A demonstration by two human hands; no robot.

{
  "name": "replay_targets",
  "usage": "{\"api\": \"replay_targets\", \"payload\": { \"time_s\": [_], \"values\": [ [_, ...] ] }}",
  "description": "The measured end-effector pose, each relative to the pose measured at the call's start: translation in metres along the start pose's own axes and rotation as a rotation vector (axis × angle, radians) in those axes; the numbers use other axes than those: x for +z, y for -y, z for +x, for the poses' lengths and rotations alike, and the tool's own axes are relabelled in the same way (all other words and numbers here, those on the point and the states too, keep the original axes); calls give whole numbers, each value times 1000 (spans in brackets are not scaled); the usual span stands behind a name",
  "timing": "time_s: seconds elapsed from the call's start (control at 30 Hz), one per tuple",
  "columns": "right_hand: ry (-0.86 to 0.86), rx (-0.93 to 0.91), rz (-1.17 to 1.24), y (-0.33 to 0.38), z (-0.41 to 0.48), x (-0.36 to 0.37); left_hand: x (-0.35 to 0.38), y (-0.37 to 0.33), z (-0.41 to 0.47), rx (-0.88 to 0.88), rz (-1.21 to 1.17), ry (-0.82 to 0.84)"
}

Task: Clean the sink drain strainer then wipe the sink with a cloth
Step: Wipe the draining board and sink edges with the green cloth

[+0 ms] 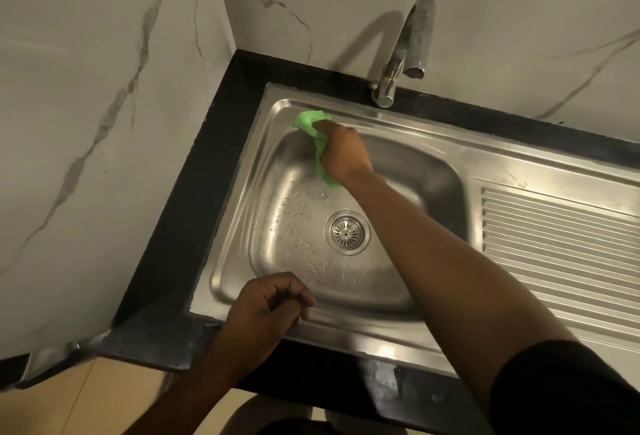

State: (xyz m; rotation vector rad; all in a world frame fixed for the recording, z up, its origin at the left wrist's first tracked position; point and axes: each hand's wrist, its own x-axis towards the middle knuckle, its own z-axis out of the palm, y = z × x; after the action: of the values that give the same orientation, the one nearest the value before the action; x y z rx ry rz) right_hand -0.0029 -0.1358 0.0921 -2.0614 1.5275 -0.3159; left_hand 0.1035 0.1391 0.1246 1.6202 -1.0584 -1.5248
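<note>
Right hand grips the bunched green cloth against the sink at its far-left rim, evidently wiping; left hand, an empty loose fist, seemingly steadies on the near rim; strainer sits in its drain.

Head view, steeply down, close above the sink

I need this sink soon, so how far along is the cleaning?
Done, apparently: the drain strainer sits in its drain, free of visible debris. In hand: the right hand grips the green cloth, wiping the far left corner of the sink; the left hand is curled at the near rim. Left: droplets dot the basin floor, and the draining board shows specks.
</note>
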Motion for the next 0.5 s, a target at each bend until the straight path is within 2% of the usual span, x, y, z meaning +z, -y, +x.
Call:
{"api": "replay_targets", "payload": {
  "time_s": [0.2,0.27,0.37,0.5],
  "values": [
    [-52,196,291,-59,-27,-61,6,1,-2,-4,5,10],
    [-39,211,268,-90,-38,-90,10,-1,-1,-2,0,22],
    [0,173,-12,-130,-44,-136,16,-5,2,6,3,44],
    [132,152,-477,-155,-38,-169,22,-10,5,3,10,64]
  ]
}}
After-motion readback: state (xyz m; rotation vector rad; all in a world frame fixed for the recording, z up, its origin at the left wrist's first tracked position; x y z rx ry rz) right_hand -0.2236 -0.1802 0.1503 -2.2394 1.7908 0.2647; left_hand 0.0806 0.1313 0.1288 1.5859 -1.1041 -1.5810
